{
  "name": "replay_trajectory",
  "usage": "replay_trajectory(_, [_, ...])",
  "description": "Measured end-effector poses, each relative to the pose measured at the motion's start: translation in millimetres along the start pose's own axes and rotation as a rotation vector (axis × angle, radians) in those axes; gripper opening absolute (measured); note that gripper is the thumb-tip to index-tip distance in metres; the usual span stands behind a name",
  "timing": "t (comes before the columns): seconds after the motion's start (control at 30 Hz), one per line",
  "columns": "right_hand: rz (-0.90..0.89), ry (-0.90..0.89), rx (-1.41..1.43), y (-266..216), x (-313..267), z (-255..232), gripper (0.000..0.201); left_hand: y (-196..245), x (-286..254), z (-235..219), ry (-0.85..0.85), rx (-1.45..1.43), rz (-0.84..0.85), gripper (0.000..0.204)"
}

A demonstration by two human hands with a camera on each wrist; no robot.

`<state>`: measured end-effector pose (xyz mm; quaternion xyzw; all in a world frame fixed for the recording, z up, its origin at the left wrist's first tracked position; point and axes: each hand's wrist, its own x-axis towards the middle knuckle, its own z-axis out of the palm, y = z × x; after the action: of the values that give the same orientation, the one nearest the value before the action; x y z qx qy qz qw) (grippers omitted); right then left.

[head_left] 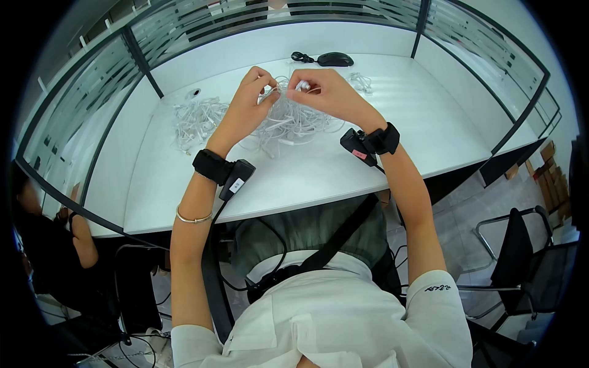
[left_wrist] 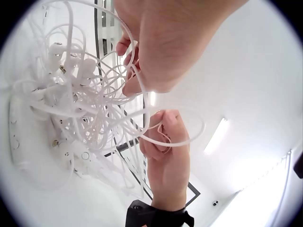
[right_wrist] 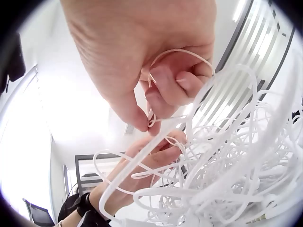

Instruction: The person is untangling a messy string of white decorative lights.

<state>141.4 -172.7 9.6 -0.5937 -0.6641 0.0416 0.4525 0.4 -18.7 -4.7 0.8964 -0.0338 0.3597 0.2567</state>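
A tangled heap of white earphones (head_left: 288,130) lies on the white desk, its cords looping up between the hands. My left hand (head_left: 248,101) pinches a white earphone cord above the heap, with thumb and fingertips curled together. Just to its right, my right hand (head_left: 334,93) holds a thin cord between thumb and forefinger. In the right wrist view, the cord (right_wrist: 182,50) loops over the curled fingers of that hand. Earbuds (left_wrist: 57,48) and a metal plug (right_wrist: 256,219) show among the tangled cords.
A second heap of white cords (head_left: 197,119) lies left of the hands. A small white bundle (head_left: 361,83) and a black mouse (head_left: 335,59) with a coiled cord lie farther back. Glass-topped partitions (head_left: 485,67) enclose the desk (head_left: 423,135). Another person (head_left: 61,245) sits at left.
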Motion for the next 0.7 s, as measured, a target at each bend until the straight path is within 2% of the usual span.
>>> replay_trajectory(0.23, [0.025,-0.150,-0.186,-10.7,-7.0,1.3,0.012,-9.2,-0.5,-15.9,-0.177,-0.222,-0.191,0.013])
replay_trajectory(0.33, [-0.005,-0.175,-0.222,-7.0,-7.6,3.2,0.013,-10.6,0.5,-16.9,-0.193,-0.355,-0.261,0.014])
replay_trajectory(0.43, [-0.010,-0.162,-0.247,-3.7,-8.1,6.5,0.015,-5.6,3.0,-21.3,-0.246,-0.347,-0.340,0.015])
replay_trajectory(0.7, [-0.022,-0.159,-0.292,-8.2,-6.8,6.7,0.017,-1.3,1.9,-19.9,-0.245,-0.252,-0.297,0.013])
